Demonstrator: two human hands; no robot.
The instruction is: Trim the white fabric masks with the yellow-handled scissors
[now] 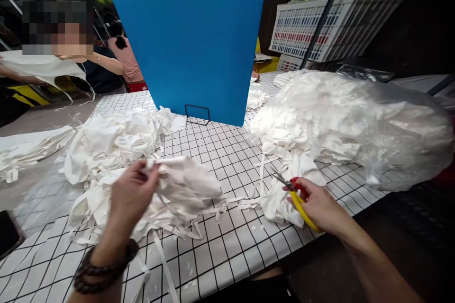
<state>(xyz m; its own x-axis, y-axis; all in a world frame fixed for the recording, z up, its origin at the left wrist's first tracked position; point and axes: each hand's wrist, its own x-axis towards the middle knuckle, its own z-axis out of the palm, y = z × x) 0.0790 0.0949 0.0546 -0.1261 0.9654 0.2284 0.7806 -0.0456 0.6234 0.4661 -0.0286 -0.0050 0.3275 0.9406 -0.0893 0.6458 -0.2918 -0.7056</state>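
My left hand (133, 194) pinches the edge of a white cloth piece (190, 182), which hangs to the right over the table. Yellow-handled scissors (300, 206) with red inside the grip are in my right hand (320, 206), their blades pointing up and left, slightly parted. Below the blades lies another crumpled white cloth (282, 201) with narrow straps. A heap of white cloth (117, 137) spreads behind and under my left hand. Thin white strips (165, 265) trail toward the table's front edge.
A large clear plastic bag (387, 137) of white cloth fills the right side of the grid-patterned table (227, 241). An upright blue board (199, 42) blocks the view ahead. A phone (9, 234) lies at left. A co-worker (103, 68) holds white cloth. White crates (316, 26) are stacked behind.
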